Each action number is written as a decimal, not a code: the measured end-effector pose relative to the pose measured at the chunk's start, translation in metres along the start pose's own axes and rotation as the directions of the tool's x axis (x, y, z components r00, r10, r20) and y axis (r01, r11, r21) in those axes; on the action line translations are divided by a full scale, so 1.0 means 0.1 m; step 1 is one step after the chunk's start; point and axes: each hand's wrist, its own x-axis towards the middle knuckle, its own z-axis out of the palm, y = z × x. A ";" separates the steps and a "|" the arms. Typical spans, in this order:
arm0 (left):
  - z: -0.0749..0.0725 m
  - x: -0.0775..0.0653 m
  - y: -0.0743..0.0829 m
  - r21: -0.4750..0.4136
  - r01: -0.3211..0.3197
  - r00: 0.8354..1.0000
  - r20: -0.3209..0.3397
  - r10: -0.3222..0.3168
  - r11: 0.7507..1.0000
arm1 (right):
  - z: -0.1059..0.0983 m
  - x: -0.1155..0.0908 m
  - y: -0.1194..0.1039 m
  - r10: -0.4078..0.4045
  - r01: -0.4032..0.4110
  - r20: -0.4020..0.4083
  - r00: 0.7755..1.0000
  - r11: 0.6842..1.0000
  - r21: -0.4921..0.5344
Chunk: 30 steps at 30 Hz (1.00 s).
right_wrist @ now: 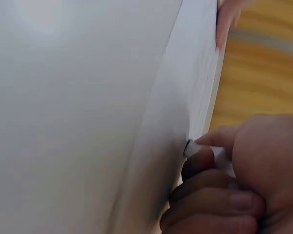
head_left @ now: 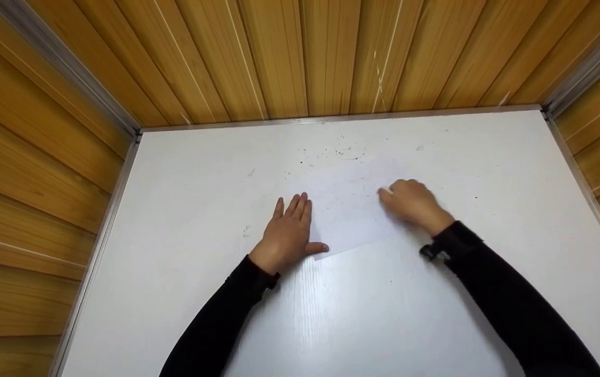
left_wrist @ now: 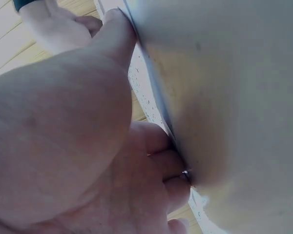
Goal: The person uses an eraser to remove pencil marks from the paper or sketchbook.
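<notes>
A sheet of white paper [head_left: 349, 217] lies tilted on the white table, with small dark specks over it. My left hand [head_left: 288, 233] rests flat on the paper's left edge, fingers straight and thumb out to the side near the lower corner. At the sheet's right side, my right hand [head_left: 414, 203] pinches a small white eraser [right_wrist: 192, 148] between thumb and curled fingers. The eraser's dark-edged end is down at the paper in the right wrist view, and most of its body is hidden by the fingers.
Dark crumbs [head_left: 340, 152] are scattered on the white table [head_left: 189, 199] beyond the paper's far edge. Wood-patterned panels [head_left: 279, 57] rise behind the table and on both sides, with a metal frame [head_left: 113, 209] along the table's edges.
</notes>
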 end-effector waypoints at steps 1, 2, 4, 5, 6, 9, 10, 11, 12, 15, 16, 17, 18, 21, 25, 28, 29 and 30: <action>0.00 0.00 0.00 -0.002 -0.002 1.000 -0.003 0.002 1.000 | -0.07 -0.02 0.14 0.029 -0.029 -0.002 1.000 1.000 0.004; -0.01 0.00 -0.01 0.000 -0.003 1.000 -0.005 0.003 1.000 | -0.14 -0.04 0.27 0.049 -0.049 -0.007 0.999 0.999 0.005; -0.01 0.00 -0.02 0.006 0.002 1.000 -0.009 -0.002 1.000 | -0.22 -0.07 0.42 0.063 -0.063 -0.017 0.998 0.998 0.006; -0.01 0.00 -0.02 0.010 0.004 1.000 -0.011 -0.003 1.000 | -0.24 -0.08 0.45 0.060 -0.060 -0.028 0.998 0.998 0.002; 0.00 0.00 -0.03 0.011 0.004 1.000 -0.017 -0.004 1.000 | -0.25 -0.08 0.45 0.053 -0.053 -0.039 0.998 0.999 -0.006; 0.01 0.00 -0.03 0.011 -0.003 1.000 -0.023 0.003 1.000 | -0.22 -0.09 0.33 0.021 -0.024 -0.084 0.996 0.999 -0.030; 0.02 0.00 -0.03 0.012 -0.007 1.000 -0.026 0.007 1.000 | -0.20 -0.09 0.26 0.012 -0.015 -0.094 0.996 0.999 -0.033; 0.02 0.00 -0.03 0.014 -0.010 1.000 -0.026 0.010 1.000 | -0.17 -0.10 0.17 0.008 -0.011 -0.095 0.995 0.999 -0.031; 0.02 0.00 -0.02 0.015 -0.012 1.000 -0.027 0.012 1.000 | -0.13 -0.10 0.08 0.003 -0.005 -0.091 0.996 1.000 -0.027; 0.01 -0.01 -0.03 0.023 -0.012 0.999 -0.030 0.013 1.000 | 0.02 -0.07 -0.30 -0.024 0.024 -0.052 0.998 1.000 -0.010; 0.01 -0.01 -0.03 0.021 -0.011 0.999 -0.033 0.012 1.000 | 0.08 -0.05 -0.46 -0.039 0.039 -0.039 0.998 0.999 -0.019; 0.00 -0.01 -0.04 0.018 -0.011 0.999 -0.037 0.012 1.000 | 0.14 -0.02 -0.61 -0.057 0.056 -0.028 0.998 0.998 -0.032; 0.00 -0.01 -0.05 0.015 -0.010 0.999 -0.040 0.010 1.000 | 0.20 0.01 -0.77 -0.077 0.076 -0.019 0.997 0.996 -0.049; 0.01 -0.01 -0.06 0.013 -0.009 0.999 -0.046 0.010 1.000 | 0.38 0.12 -1.17 -0.128 0.126 -0.008 0.992 0.985 -0.118; 0.03 -0.01 -0.04 0.016 -0.022 0.999 -0.042 0.022 1.000 | 0.54 0.23 -1.34 -0.127 0.122 -0.018 0.992 0.977 -0.174; 0.03 -0.01 -0.02 0.022 -0.023 0.999 -0.038 0.024 0.999 | 0.50 0.27 -1.14 -0.114 0.108 -0.037 0.993 0.983 -0.148; 0.02 -0.01 -0.02 0.026 -0.019 0.999 -0.036 0.020 0.999 | 0.44 0.28 -1.01 -0.105 0.099 -0.041 0.994 0.987 -0.126; 0.02 -0.01 -0.01 0.030 -0.017 0.999 -0.037 0.018 0.999 | 0.37 0.27 -0.86 -0.098 0.093 -0.047 0.994 0.990 -0.105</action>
